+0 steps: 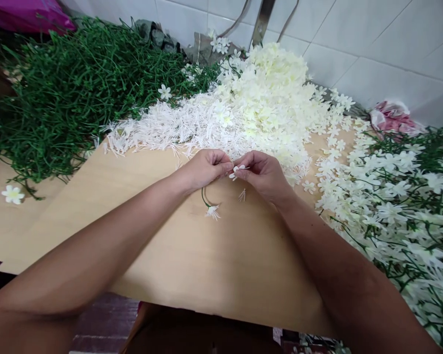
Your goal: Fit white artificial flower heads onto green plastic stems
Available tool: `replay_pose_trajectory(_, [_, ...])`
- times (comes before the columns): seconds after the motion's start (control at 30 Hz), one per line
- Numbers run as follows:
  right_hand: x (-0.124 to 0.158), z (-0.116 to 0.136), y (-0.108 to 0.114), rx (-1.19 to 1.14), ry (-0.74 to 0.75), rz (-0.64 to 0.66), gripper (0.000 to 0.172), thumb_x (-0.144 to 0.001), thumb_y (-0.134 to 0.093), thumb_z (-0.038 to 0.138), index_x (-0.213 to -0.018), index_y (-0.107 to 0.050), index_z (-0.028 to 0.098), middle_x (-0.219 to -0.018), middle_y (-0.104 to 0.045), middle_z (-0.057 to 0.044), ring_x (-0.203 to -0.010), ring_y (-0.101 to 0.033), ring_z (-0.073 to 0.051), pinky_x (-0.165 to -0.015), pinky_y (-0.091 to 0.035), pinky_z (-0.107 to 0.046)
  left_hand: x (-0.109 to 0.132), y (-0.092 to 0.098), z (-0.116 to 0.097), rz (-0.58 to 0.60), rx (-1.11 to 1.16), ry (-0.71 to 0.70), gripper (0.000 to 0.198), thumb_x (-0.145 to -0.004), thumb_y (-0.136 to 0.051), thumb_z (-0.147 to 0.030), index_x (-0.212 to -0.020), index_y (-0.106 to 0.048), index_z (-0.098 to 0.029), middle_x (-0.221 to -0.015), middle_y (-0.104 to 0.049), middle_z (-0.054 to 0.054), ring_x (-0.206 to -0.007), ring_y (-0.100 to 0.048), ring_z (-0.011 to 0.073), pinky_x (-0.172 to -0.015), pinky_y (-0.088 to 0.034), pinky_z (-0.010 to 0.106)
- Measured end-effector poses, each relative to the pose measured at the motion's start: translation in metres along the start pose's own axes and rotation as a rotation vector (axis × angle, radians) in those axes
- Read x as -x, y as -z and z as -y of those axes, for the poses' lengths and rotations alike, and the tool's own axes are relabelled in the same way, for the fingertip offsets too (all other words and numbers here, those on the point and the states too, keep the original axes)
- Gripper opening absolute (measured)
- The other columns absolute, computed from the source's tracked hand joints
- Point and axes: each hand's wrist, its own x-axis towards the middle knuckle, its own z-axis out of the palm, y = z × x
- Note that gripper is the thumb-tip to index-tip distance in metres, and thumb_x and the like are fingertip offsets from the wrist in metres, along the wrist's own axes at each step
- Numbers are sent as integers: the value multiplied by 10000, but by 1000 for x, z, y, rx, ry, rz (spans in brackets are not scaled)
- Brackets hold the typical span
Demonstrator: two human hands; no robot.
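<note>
The left hand (208,168) hides one end of the curved green stem (203,194), and the fingers of the right hand (265,176) cover part of a small white flower (239,170), so whether stem and flower touch cannot be told. The frame's edges cut off the magenta bag (27,17), the green stem pile (77,88) and the right-hand blossoms (389,212). Beneath the board (192,265), shapes are too dark to make out.

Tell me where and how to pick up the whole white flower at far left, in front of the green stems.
Pinch the white flower lightly by its near petals, probably best from the near side: it lies with petals spread flat, and the green stems pile up beyond it.
</note>
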Motion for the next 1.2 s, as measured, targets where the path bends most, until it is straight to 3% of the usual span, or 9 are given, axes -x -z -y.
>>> replay_pose_trajectory(0.47, [0, -13, -3, -155, -65, -105, 291, -550, -844, 347, -622, -607, 196, -647, -661, 34, -604, -593, -85, -623, -493, -237, 0, -2, -7, -22, 21, 44, 153, -719, -608, -83, -589, -542, -130, -485, -479, -51, -452, -382, 37, -463, -256, 194])
replay_pose_trajectory(0.77, [-1, -10, -8, -160, -63, -131, 314, -517, -854, 343, -588, -593, 183, -630, -655, 37, -583, -584, -77, -615, -488, -234, 0, -5, -6, -30, -67, 29, 184, -753, -569, -99, -581, -520, -142, -483, -447, -58, -467, -348, 45, -488, -243, 207])
replay_pose_trajectory(0.93, [-6, -11, -10, -203, -104, -132, 338, -493, -867, 328, -611, -590, 175, -577, -649, 50, -546, -589, -64, -576, -483, -205, -3, -4, -3, -9, 40, 38, 195, -736, -645, -138, -576, -534, -137, -462, -470, -55, -448, -385, 42, -482, -273, 198])
replay_pose_trajectory(1.03, [-8, 5, 0, -187, -127, -92, 311, -503, -862, 314, -622, -608, 179, -535, -634, 54, -498, -577, -59, -524, -491, -200, -6, -1, -1, -10, 183, 28, 228, -738, -698, -298, -633, -587, -129, -501, -524, -33, -461, -440, 52, -482, -315, 195])
replay_pose_trajectory(1.1, [-3, 30, 18, -207, -79, -32, 238, -532, -847, 241, -624, -635, 184, -551, -646, 51, -513, -587, -51, -509, -499, -182, -7, 3, 1, -45, 330, 19, 278, -766, -670, -392, -701, -627, -126, -574, -577, -6, -517, -507, 67, -516, -377, 198])
replay_pose_trajectory(1.2, [14, 80, 54, -573, 160, 50, 215, -609, -736, 68, -520, -569, 172, -646, -678, 120, -623, -608, 23, -539, -455, -76, -8, 9, 3, -89, 498, 34, 317, -783, -645, -437, -726, -646, -126, -608, -586, 4, -558, -533, 74, -562, -431, 206])
